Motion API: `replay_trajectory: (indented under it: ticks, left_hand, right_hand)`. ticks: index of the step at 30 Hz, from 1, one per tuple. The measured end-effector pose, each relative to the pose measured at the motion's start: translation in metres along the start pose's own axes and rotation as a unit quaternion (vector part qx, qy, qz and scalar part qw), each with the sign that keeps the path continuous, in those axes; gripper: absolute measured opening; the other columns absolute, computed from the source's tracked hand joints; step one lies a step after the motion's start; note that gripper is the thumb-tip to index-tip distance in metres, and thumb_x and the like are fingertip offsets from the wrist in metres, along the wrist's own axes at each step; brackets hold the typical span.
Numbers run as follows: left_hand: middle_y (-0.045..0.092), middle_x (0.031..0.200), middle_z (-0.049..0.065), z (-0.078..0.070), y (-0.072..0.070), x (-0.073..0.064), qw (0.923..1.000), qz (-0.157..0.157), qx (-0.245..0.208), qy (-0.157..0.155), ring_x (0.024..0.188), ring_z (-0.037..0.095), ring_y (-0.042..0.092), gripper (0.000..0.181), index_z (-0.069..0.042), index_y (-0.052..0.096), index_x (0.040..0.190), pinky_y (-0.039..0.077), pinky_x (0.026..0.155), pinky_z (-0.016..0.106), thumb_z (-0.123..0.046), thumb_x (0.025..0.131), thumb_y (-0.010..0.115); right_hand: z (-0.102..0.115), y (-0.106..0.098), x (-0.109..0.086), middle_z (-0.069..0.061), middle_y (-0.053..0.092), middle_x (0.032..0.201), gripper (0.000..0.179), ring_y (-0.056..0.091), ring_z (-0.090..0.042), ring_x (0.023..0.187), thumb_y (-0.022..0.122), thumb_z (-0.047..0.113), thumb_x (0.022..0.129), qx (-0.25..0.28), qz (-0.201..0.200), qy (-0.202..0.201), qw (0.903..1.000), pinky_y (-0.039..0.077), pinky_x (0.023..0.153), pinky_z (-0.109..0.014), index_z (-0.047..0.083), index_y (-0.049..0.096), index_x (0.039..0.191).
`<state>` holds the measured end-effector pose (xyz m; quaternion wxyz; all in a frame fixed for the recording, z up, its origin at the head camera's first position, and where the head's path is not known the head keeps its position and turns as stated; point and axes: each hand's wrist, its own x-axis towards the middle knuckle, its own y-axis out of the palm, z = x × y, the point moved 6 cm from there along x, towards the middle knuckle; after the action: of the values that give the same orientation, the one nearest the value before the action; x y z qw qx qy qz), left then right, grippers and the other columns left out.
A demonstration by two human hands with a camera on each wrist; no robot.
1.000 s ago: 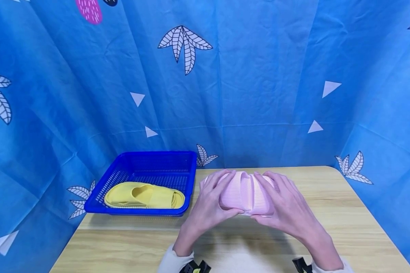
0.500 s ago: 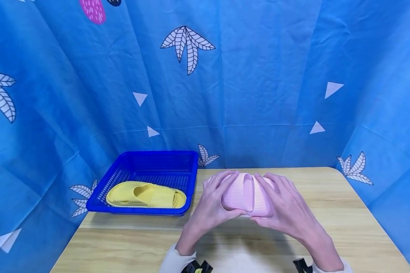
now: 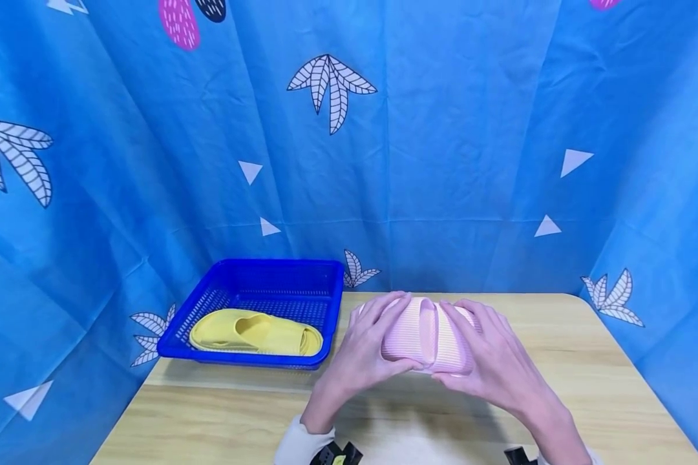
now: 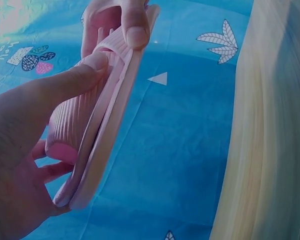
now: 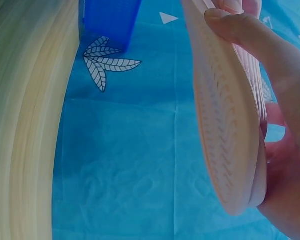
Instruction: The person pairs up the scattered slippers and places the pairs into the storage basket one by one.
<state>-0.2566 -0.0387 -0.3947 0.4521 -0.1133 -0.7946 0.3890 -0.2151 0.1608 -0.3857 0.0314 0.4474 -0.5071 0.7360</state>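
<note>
Both hands hold a pair of pink ribbed slippers [image 3: 404, 337] above the wooden table, right of centre in the head view. The left hand [image 3: 363, 349] grips the left end, thumb along the near side and fingers over the top. My right hand [image 3: 494, 358] grips the right end in the same way. In the left wrist view, two soles [image 4: 107, 130] lie close together beside the ribbed strap. Seen from the right wrist, a patterned outsole [image 5: 225, 135] faces outward with the thumb over its edge. Palms and fingers hide both slipper ends.
A blue plastic basket [image 3: 221, 358] stands at the back left of the wooden table [image 3: 232, 420], with yellow slippers [image 3: 279, 334] lying inside. Behind and at both sides hangs a blue patterned curtain [image 3: 459, 155].
The head view has shifted a little, so the scene appears slightly to the right and lower. Both hands keep their grip on the pink slippers, with hardly any movement.
</note>
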Motion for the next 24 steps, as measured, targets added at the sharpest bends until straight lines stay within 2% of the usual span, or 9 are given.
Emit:
replay_trajectory:
  ticks: [5, 12, 17, 21, 24]
  left_hand:
    - [0.04, 0.16, 0.003, 0.004, -0.003, -0.006, 1.0, 0.001, 0.0, 0.006, 0.145, 0.024, 0.039, 0.1, -0.022, 0.038, 0.159, 0.036, 0.112, 0.056, -0.052, 0.077, 0.087]
    - [0.034, 0.164, 0.005, 0.019, -0.013, -0.023, 0.9995, -0.004, 0.012, -0.03, 0.15, 0.027, 0.033, 0.086, -0.027, 0.04, 0.158, 0.033, 0.113, 0.061, -0.051, 0.086, 0.08]
    - [0.045, 0.157, 0.005, 0.03, -0.024, -0.035, 0.999, -0.027, 0.021, -0.029, 0.144, 0.024, 0.04, 0.07, -0.021, 0.047, 0.155, 0.03, 0.115, 0.059, -0.044, 0.093, 0.073]
    - [0.055, 0.148, 0.005, 0.039, -0.036, -0.044, 0.9974, -0.057, 0.036, -0.025, 0.137, 0.024, 0.047, 0.054, -0.018, 0.058, 0.145, 0.032, 0.112, 0.057, -0.035, 0.095, 0.071]
    - [0.058, 0.144, 0.005, 0.047, -0.044, -0.051, 0.9956, -0.071, 0.054, -0.026, 0.133, 0.026, 0.051, 0.046, -0.015, 0.063, 0.139, 0.034, 0.109, 0.056, -0.034, 0.097, 0.068]
  right_hand:
    - [-0.001, 0.0, -0.001, -0.015, 0.057, 0.13, 0.11, 0.055, -0.031, 0.114, 0.091, 0.056, 0.059, 0.004, -0.006, -0.001, 1.0, 0.046, 0.091, -0.051, 0.008, 0.052, 0.149]
    - [-0.007, -0.004, 0.0, -0.013, 0.057, 0.131, 0.111, 0.054, -0.032, 0.116, 0.094, 0.055, 0.057, 0.004, 0.0, 0.016, 0.9999, 0.044, 0.092, -0.055, 0.011, 0.052, 0.15]
    - [-0.01, -0.004, -0.001, -0.013, 0.056, 0.133, 0.112, 0.053, -0.032, 0.117, 0.093, 0.057, 0.057, 0.001, 0.012, 0.028, 0.9995, 0.043, 0.093, -0.056, 0.013, 0.05, 0.151]
    - [-0.013, -0.003, -0.002, -0.012, 0.055, 0.134, 0.109, 0.052, -0.032, 0.118, 0.09, 0.062, 0.061, -0.003, 0.02, 0.039, 0.999, 0.042, 0.095, -0.057, 0.013, 0.051, 0.15]
    - [-0.014, -0.003, -0.003, -0.012, 0.055, 0.134, 0.109, 0.052, -0.032, 0.119, 0.088, 0.063, 0.061, -0.007, 0.023, 0.045, 0.9987, 0.042, 0.096, -0.058, 0.013, 0.051, 0.151]
